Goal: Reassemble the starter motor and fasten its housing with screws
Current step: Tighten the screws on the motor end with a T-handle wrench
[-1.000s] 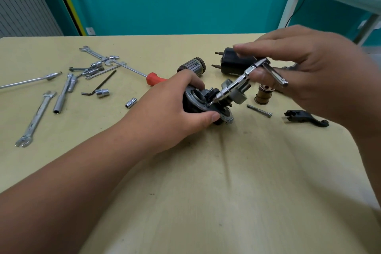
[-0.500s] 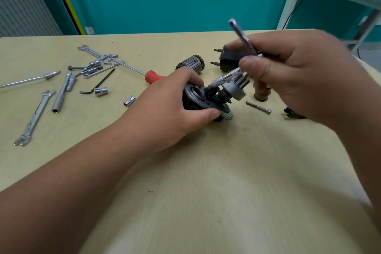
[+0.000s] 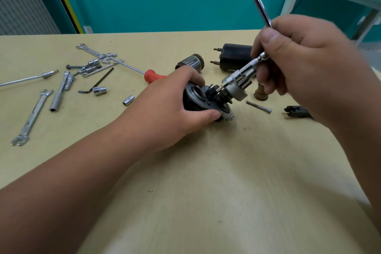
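left hand [image 3: 165,107] wraps fingers and thumb round the starter motor housing [image 3: 194,100], which lies on its side on the table [image 3: 206,192] about mid-width, toward the far edge. right hand [image 3: 305,68] grips a t-handle socket wrench [image 3: 239,73], shaft slanted down-left, tip at the housing face; exact contact too small to tell. loose bolt [image 3: 258,107] just right of housing, brass part [image 3: 260,94] beyond it, black fork lever [image 3: 295,111] near right edge. armature [image 3: 191,62] and black solenoid [image 3: 235,56] behind. red-handled screwdriver [image 3: 152,75], spanner [image 3: 33,117], socket [image 3: 99,90], hex key [image 3: 99,83] scattered toward far left corner.
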The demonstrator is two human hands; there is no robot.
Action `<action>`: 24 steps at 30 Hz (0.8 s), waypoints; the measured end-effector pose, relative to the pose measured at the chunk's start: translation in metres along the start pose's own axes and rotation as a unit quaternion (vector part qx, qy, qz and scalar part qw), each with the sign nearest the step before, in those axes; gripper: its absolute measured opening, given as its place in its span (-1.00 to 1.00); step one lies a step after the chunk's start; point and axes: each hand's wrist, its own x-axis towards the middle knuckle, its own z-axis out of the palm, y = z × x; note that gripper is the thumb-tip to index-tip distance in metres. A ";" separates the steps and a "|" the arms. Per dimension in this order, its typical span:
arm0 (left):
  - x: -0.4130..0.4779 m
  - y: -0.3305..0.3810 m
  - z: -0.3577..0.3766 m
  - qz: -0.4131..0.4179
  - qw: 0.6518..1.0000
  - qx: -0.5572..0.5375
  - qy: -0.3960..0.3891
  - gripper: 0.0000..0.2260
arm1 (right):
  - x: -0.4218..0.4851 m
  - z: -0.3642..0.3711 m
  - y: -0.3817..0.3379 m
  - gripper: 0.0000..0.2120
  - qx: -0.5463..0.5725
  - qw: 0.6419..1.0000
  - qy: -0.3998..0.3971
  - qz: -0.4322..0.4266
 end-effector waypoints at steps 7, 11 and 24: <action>0.000 0.000 -0.001 -0.002 1.000 0.007 -0.008 -0.48 | 0.000 0.006 -0.001 -0.70 -0.024 0.999 -0.044 0.008; 0.000 0.000 0.000 0.001 1.000 0.008 -0.010 -0.47 | -0.001 0.007 -0.001 -0.71 -0.025 0.998 -0.059 0.004; 0.000 0.001 -0.002 0.002 1.000 0.002 -0.019 -0.47 | -0.001 -0.004 -0.001 -0.83 -0.062 0.987 -0.131 -0.074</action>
